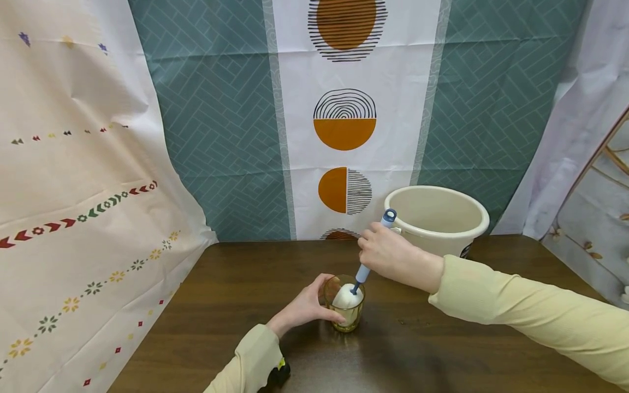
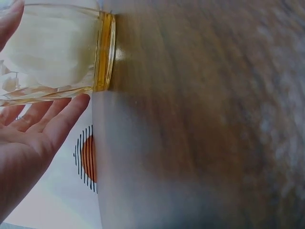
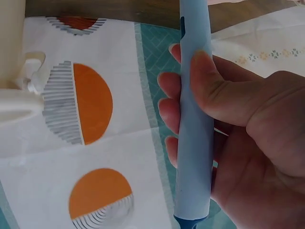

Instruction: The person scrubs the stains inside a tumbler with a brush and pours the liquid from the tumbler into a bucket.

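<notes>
On the dark wooden table stands an amber-tinted drinking glass point(image 1: 346, 327). My left hand point(image 1: 310, 304) grips it from the left, thumb on the near side and fingers round the far side. A sponge bottle brush has its rounded white head point(image 1: 346, 297) inside the glass, pale and bulging behind the glass wall point(image 2: 102, 52) in the left wrist view. From above right, my right hand point(image 1: 388, 254) holds the brush's light blue handle point(image 3: 194, 143), thumb along it and fingers curled behind. The handle tilts, its ringed top end leaning right.
A cream bucket point(image 1: 437, 236) stands at the back right of the table point(image 1: 236, 295), behind my right forearm. Patterned cloths hang along the back point(image 1: 221, 120) and the left side point(image 1: 88, 218). A small black object point(image 1: 279, 375) is beside my left sleeve.
</notes>
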`<state>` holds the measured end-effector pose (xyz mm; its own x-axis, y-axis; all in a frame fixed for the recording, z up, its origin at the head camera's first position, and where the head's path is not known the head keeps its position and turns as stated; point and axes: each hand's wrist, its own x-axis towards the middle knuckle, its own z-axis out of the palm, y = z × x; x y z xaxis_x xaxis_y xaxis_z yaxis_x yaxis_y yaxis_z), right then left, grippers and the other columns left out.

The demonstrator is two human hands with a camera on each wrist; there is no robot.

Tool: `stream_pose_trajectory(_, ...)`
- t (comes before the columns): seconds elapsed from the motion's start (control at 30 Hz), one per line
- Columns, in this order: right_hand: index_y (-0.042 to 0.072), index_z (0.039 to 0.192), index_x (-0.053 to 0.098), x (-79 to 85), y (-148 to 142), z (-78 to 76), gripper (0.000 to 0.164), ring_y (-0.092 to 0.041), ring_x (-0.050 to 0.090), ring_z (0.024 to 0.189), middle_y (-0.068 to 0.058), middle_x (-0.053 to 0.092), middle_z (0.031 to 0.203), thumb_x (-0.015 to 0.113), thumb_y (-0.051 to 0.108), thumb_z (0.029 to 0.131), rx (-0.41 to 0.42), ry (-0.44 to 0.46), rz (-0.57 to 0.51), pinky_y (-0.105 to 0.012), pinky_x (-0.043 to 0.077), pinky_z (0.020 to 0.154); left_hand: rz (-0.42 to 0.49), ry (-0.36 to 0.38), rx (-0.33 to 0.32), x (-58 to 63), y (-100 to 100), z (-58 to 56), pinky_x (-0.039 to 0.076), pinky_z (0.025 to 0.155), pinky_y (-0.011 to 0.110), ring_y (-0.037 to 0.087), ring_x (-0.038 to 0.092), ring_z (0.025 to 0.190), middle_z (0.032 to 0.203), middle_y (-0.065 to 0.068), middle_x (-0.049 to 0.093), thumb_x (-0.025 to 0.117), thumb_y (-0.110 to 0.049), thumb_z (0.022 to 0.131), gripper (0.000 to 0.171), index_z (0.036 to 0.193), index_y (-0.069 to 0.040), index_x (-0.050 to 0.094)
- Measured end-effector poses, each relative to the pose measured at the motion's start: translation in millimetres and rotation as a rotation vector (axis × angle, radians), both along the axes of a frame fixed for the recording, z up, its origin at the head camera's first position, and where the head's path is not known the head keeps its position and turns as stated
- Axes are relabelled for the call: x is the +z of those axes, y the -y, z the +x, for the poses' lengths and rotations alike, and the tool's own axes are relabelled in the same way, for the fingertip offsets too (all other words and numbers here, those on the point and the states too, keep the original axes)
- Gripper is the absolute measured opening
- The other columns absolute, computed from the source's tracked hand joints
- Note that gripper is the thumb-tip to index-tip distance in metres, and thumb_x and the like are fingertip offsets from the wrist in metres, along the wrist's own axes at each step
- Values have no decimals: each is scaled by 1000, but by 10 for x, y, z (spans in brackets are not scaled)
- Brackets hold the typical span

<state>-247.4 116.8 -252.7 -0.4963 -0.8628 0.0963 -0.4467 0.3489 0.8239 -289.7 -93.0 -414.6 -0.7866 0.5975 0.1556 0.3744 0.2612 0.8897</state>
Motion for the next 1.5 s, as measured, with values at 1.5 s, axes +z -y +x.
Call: stream_pose_trajectory(1.5, 14, 68, 64, 51, -115, 65, 10, -19, 41, 57, -3, 47, 61, 73, 13, 73, 8, -26, -126, -30, 32, 56, -35, 12, 25, 24, -13, 7, 37, 86, 40, 17, 47, 106, 115, 0, 48, 82, -25, 67, 77, 127, -11, 36)
